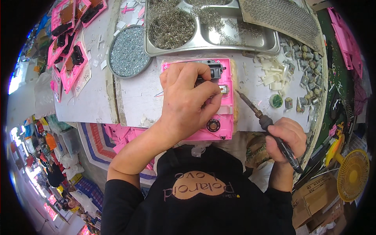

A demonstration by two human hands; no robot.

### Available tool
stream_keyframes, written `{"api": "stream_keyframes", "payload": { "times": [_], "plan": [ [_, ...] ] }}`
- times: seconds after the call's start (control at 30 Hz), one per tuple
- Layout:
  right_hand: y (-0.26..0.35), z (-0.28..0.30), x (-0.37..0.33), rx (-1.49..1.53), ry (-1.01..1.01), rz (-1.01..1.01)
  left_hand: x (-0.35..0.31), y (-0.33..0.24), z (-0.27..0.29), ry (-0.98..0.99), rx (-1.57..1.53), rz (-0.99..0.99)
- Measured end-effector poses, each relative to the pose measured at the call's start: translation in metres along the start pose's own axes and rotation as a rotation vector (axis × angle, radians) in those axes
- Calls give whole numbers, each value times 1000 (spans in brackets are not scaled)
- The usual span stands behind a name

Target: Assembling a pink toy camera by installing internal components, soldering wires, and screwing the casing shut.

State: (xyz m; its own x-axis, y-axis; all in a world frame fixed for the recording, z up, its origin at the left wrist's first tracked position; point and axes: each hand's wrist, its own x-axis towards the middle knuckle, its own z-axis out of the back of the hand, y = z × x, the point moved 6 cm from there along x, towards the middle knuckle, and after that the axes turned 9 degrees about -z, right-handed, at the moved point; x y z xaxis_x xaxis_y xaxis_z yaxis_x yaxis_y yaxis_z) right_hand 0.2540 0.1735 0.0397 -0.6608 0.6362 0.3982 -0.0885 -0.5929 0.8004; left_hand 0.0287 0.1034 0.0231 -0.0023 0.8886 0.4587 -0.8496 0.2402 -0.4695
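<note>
My left hand (184, 96) is over a pink plastic housing (228, 131), its fingers pinched together beside a small metal motor (224, 89). What the fingertips hold, if anything, is hidden under the hand. A thin red wire (158, 94) sticks out to the left of the hand. In the housing sit a black part (216, 71) at the far end and a round black piece (213, 125) at the near end. My right hand (290, 137) grips a soldering iron (261, 117) by its black handle. The iron's tip points up and left, just right of the housing, apart from it.
A steel tray (227, 49) of metal springs stands at the back, with a round dish (111, 64) of small screws to its left. White plastic parts (272, 78), loose motors (311, 82) and a green-topped round piece (276, 101) lie at right. Pink housings (70, 80) are far left; a yellow fan (352, 174) stands right.
</note>
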Motion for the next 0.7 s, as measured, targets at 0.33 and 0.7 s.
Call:
{"api": "stream_keyframes", "payload": {
  "times": [0.33, 0.7],
  "plan": [
    [-1, 10, 3, 5, -17, 13, 1, -1, 1, 11, 10, 4],
    [-1, 12, 2, 13, 24, 10, 2, -3, 2, 30, 21, 12]
  ]
}}
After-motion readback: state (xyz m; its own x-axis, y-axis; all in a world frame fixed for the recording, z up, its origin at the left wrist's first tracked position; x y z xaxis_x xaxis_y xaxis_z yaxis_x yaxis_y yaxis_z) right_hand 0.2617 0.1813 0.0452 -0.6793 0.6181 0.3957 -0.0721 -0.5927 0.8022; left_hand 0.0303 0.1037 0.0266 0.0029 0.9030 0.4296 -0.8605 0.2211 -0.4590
